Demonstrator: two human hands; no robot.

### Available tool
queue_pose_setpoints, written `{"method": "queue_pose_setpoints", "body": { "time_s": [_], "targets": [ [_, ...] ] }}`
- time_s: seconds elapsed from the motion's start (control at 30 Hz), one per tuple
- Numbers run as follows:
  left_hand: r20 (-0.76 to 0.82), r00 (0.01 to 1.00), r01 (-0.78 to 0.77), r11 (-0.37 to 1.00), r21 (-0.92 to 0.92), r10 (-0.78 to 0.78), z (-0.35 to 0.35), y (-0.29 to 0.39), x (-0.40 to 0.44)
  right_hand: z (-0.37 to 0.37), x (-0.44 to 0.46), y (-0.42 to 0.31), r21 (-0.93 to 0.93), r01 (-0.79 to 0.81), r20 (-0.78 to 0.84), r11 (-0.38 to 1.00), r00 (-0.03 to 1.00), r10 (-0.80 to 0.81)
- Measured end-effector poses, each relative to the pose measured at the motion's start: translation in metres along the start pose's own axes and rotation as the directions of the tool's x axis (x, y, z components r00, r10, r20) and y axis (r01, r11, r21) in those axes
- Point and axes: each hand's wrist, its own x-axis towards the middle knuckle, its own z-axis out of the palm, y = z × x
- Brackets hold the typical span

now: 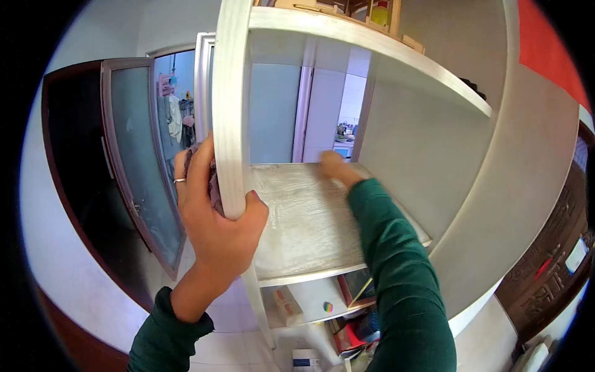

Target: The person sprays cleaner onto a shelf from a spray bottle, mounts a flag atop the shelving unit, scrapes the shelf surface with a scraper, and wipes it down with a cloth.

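My left hand wraps round the white front post of a shelf unit, thumb on the inner side. Under its fingers a brownish-purple cloth is pressed against the post's outer side. My right hand reaches to the back of the middle shelf board and is smeared by motion; its fingers cannot be made out, nor whether they hold anything. Wet-looking streaks mark the whitish wood-grain surface of that board.
Overhead, the upper shelf carries wooden items. Lower shelves hold a small rainbow-coloured object, a framed item and a red box. A glass door stands ajar at left; a carved wooden door is at right.
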Motion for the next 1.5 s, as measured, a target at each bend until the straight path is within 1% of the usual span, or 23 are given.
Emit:
{"method": "queue_pose_setpoints", "body": {
  "time_s": [0.13, 0.27, 0.33, 0.4, 0.5, 0.57, 0.63, 0.7, 0.77, 0.83, 0.87, 0.9, 0.93, 0.97, 1.07, 1.1, 1.17, 1.2, 1.23, 1.27, 1.33, 1.47, 1.5],
  "targets": [
    [0.009, 0.997, -0.072, 0.996, 0.057, 0.072, -0.003, -0.002, 0.004, -0.045, -0.059, 0.053, -0.053, -0.326, 0.008, 0.944, 0.945, 0.327],
    [0.019, 0.998, -0.051, 0.998, -0.025, 0.051, -0.001, -0.003, 0.002, -0.001, 0.007, 0.024, -0.176, -0.132, 0.201, 0.975, 0.965, 0.167],
    [0.028, 0.999, -0.041, 0.999, 0.030, 0.040, -0.003, -0.001, 0.001, -0.049, 0.008, -0.087, 0.094, -0.110, 0.074, 0.989, 0.992, 0.103],
    [0.031, 0.999, -0.041, 0.997, 0.071, 0.039, -0.002, 0.001, 0.001, -0.039, 0.029, -0.135, 0.112, 0.211, -0.091, 0.971, 0.975, -0.201],
    [0.050, 0.998, -0.046, 0.995, 0.088, 0.041, -0.002, 0.002, 0.001, -0.040, 0.028, -0.134, 0.221, 0.155, -0.032, 0.963, 0.988, -0.151],
    [0.043, 0.997, 0.069, 0.996, 0.058, -0.072, -0.002, 0.006, 0.000, -0.017, 0.020, -0.074, 0.013, 0.141, -0.075, 0.990, 0.987, -0.140],
    [0.051, 0.997, 0.052, 0.996, 0.077, -0.056, -0.002, 0.006, 0.001, -0.025, -0.005, -0.010, 0.060, -0.044, 0.112, 0.997, 0.993, 0.037],
    [0.063, 0.997, 0.040, 0.995, 0.090, -0.046, -0.003, 0.003, 0.001, -0.041, -0.040, 0.023, 0.034, -0.048, 0.017, 0.998, 0.999, 0.048],
    [0.061, 0.998, -0.006, 0.997, 0.079, 0.001, -0.002, -0.001, 0.001, -0.048, -0.039, 0.024, 0.083, -0.064, -0.041, 0.994, 0.997, 0.067],
    [0.069, 0.997, -0.028, 0.997, 0.075, 0.023, -0.004, -0.002, 0.001, -0.044, -0.017, -0.013, -0.040, -0.150, 0.020, 0.988, 0.988, 0.151],
    [0.071, 0.996, -0.056, 0.996, 0.064, 0.052, -0.003, -0.002, 0.001, -0.060, -0.011, -0.051, -0.050, -0.071, 0.107, 0.996, 0.991, 0.076],
    [0.075, 0.996, -0.052, 0.997, 0.064, 0.047, -0.002, -0.003, 0.001, -0.030, 0.000, -0.068, -0.047, 0.165, -0.184, 0.985, 0.968, -0.171],
    [0.033, 0.997, -0.071, 0.995, 0.062, 0.070, -0.001, -0.004, 0.001, -0.032, 0.022, -0.100, 0.010, 0.184, -0.170, 0.983, 0.969, -0.180],
    [-0.010, 0.996, -0.091, 0.994, 0.060, 0.092, 0.001, -0.004, 0.001, -0.020, 0.039, -0.120, 0.020, 0.350, -0.233, 0.937, 0.913, -0.336],
    [-0.032, 0.997, -0.060, 0.990, 0.125, 0.064, 0.002, -0.002, 0.000, -0.053, 0.040, -0.176, 0.103, 0.385, -0.083, 0.917, 0.922, -0.377],
    [-0.028, 0.997, -0.069, 0.992, 0.107, 0.072, 0.002, -0.003, 0.000, -0.040, 0.039, -0.162, 0.156, 0.463, -0.260, 0.872, 0.871, -0.416],
    [0.003, 1.000, 0.020, 0.997, 0.078, -0.020, -0.002, -0.004, 0.000, -0.064, 0.013, -0.128, 0.002, 0.380, -0.086, 0.925, 0.921, -0.379],
    [0.038, 0.999, 0.025, 0.992, 0.123, -0.030, -0.005, -0.002, 0.000, -0.054, 0.005, -0.094, -0.014, 0.240, -0.035, 0.971, 0.970, -0.240],
    [0.038, 0.999, 0.019, 0.991, 0.131, -0.024, -0.005, -0.001, 0.000, -0.029, -0.002, -0.039, -0.075, 0.263, -0.104, 0.962, 0.957, -0.269],
    [0.046, 0.999, -0.004, 0.992, 0.126, -0.002, -0.005, 0.000, 0.001, -0.037, -0.024, 0.001, -0.124, 0.246, -0.019, 0.961, 0.968, -0.250],
    [0.059, 0.998, -0.025, 0.992, 0.123, 0.018, -0.005, -0.001, 0.002, -0.046, -0.060, 0.052, -0.110, -0.014, -0.014, 0.994, 1.000, 0.013],
    [0.029, 1.000, -0.003, 0.998, 0.066, 0.001, 0.000, 0.000, -0.001, -0.070, -0.057, 0.020, -0.016, -0.240, 0.143, 0.971, 0.960, 0.240],
    [0.010, 1.000, -0.017, 0.996, 0.085, 0.016, 0.000, 0.000, 0.001, -0.070, -0.052, -0.002, -0.030, -0.119, 0.069, 0.992, 0.990, 0.121]
  ]
}}
